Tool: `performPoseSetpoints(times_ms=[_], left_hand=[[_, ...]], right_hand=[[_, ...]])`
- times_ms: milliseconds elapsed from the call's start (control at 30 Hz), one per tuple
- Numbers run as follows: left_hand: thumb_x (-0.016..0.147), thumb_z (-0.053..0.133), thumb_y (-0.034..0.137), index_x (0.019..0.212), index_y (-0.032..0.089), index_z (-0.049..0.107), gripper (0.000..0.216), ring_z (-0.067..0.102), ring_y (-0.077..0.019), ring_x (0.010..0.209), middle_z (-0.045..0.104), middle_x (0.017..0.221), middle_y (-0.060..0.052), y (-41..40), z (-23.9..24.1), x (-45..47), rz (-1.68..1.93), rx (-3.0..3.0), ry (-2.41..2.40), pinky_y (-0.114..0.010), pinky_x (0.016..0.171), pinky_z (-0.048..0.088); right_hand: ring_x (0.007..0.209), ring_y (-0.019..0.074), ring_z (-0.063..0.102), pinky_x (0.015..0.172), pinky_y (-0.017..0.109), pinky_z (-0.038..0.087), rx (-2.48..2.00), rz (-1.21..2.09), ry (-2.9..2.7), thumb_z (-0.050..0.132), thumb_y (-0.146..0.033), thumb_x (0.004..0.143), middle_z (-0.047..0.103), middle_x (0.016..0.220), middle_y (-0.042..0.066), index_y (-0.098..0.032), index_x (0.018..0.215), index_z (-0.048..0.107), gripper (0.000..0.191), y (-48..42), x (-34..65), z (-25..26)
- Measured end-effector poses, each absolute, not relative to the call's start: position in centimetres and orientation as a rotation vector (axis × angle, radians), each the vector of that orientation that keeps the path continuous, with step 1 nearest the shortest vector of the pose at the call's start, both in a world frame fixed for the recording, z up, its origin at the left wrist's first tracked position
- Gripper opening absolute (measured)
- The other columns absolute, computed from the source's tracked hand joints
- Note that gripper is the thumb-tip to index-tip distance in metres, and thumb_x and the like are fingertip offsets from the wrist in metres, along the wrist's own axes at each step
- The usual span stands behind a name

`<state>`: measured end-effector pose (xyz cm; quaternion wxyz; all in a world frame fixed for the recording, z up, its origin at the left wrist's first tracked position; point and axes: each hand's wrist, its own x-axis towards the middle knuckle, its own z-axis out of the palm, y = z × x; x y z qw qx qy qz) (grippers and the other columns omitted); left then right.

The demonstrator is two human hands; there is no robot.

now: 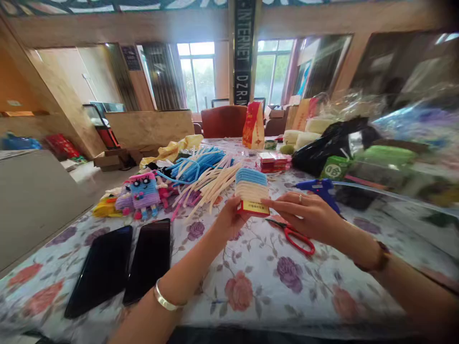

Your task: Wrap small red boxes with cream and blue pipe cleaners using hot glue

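Observation:
My left hand [229,217] and my right hand [308,212] together hold a small red box wrapped in blue and cream fuzzy pipe cleaners [251,191] above the flowered tablecloth [258,282]. The left hand's fingers grip its lower left corner. My right hand's fingers, with a ring on one, press against its lower right side. Red-handled scissors [296,239] lie on the cloth just under my right hand. A blue glue gun [321,188] rests behind that hand.
Loose blue and cream pipe cleaners [204,174] are piled behind the box. A purple and pink fuzzy figure [143,191] lies at left. Two dark phones [125,265] lie near the front left. Bags, a red carton [254,125] and packets crowd the far right.

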<state>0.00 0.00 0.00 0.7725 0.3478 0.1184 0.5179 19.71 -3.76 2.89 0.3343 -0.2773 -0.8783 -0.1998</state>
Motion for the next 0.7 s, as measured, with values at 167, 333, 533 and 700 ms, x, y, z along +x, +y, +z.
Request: performPoseSetpoints(times_ms=[167, 333, 533, 700], left_hand=[[0.066, 0.064, 0.023, 0.104, 0.010, 0.061, 0.040, 0.066, -0.0252, 0.090, 0.072, 0.086, -0.008, 0.4, 0.0, -0.1, 1.106, 0.741, 0.273, -0.031, 0.076, 0.052], [0.074, 0.057, 0.020, 0.104, 0.011, 0.060, 0.032, 0.068, -0.0199, 0.080, 0.071, 0.083, -0.006, 0.2, 0.3, -0.1, 1.110, 0.674, 0.287, -0.027, 0.072, 0.052], [0.081, 0.051, 0.021, 0.106, 0.011, 0.059, 0.028, 0.068, -0.0170, 0.076, 0.072, 0.084, -0.007, -0.2, 0.9, -0.1, 1.098, 0.596, 0.269, -0.024, 0.067, 0.054], [0.085, 0.046, 0.023, 0.111, 0.008, 0.057, 0.032, 0.067, -0.0195, 0.087, 0.070, 0.095, -0.011, -0.3, 1.1, -0.2, 1.087, 0.585, 0.230, -0.027, 0.076, 0.054]], right_hand=[[0.072, 0.0095, 0.062, 0.064, 0.021, 0.049, -0.615, -0.603, -2.239, 0.055, -0.012, 0.085, 0.067, 0.085, 0.001, -0.024, 0.114, 0.057, 0.031, -3.9, 19.7, 3.0], [0.067, 0.0097, 0.062, 0.062, 0.020, 0.050, -0.602, -0.558, -2.189, 0.056, -0.012, 0.084, 0.067, 0.079, 0.002, -0.020, 0.093, 0.061, 0.013, -3.9, 19.2, 3.1], [0.066, 0.0099, 0.062, 0.060, 0.020, 0.049, -0.680, -0.348, -2.133, 0.054, -0.013, 0.084, 0.069, 0.081, 0.003, -0.019, 0.097, 0.064, 0.017, -3.6, 18.8, 2.5], [0.051, 0.0079, 0.051, 0.049, 0.021, 0.042, -0.913, 0.055, -2.076, 0.053, -0.023, 0.085, 0.068, 0.074, 0.002, -0.017, 0.100, 0.068, 0.022, -3.6, 18.6, 2.4]])
